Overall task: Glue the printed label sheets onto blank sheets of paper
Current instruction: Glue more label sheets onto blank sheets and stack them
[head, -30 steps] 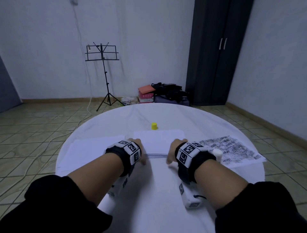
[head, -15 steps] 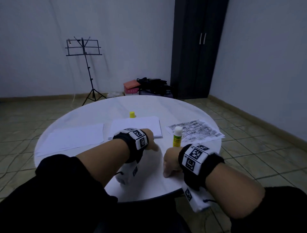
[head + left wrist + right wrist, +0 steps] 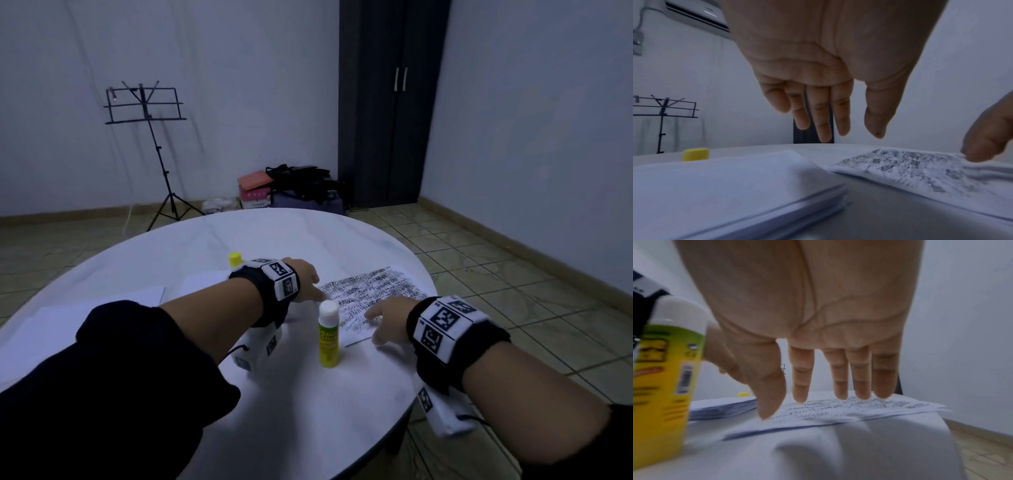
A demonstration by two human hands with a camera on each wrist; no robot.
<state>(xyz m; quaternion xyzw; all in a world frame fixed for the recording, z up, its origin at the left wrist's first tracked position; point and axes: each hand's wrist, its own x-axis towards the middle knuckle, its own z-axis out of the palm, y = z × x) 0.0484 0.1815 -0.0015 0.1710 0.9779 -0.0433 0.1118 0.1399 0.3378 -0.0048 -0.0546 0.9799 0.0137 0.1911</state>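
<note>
Left hand (image 3: 828, 65) above paper stack (image 3: 731, 186)

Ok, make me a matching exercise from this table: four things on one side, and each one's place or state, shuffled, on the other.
Things:
1. glue stick
2. yellow cap
3. printed label sheets
4. blank paper stack

Places or states:
A. lies under the right hand's straight fingers
B. stands upright between the two wrists
C. lies to the left of the printed sheets
D. stands alone beyond the left hand

Pairs: 1-B, 2-D, 3-A, 4-C
</note>
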